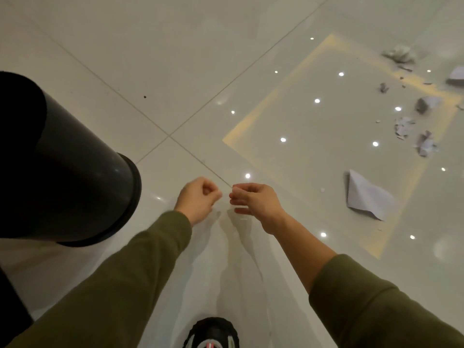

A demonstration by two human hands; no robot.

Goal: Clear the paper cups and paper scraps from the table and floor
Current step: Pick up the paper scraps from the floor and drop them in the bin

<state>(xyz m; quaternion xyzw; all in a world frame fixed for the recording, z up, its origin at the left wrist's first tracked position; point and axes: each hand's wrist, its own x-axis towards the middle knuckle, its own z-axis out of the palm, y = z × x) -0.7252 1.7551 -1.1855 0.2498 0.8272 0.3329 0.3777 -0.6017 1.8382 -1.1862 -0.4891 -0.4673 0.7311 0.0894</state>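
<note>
My left hand (198, 199) and my right hand (253, 200) are held close together over the floor. Each pinches the top edge of a thin clear plastic bag (233, 267) that hangs down between my arms. A folded white paper sheet (366, 197) lies on the tiles to the right of my right hand. Farther right lie several crumpled paper scraps (425, 144), among them a greyish wad (399, 54) at the top and a white piece (457, 75) cut off by the frame edge. No paper cup is in view.
A dark grey round bin (75, 177) stands at the left, close to my left arm. My black shoe (213, 332) shows at the bottom edge. The glossy tile floor (175, 59) reflects ceiling lights and bears a worn yellow square outline (253, 119).
</note>
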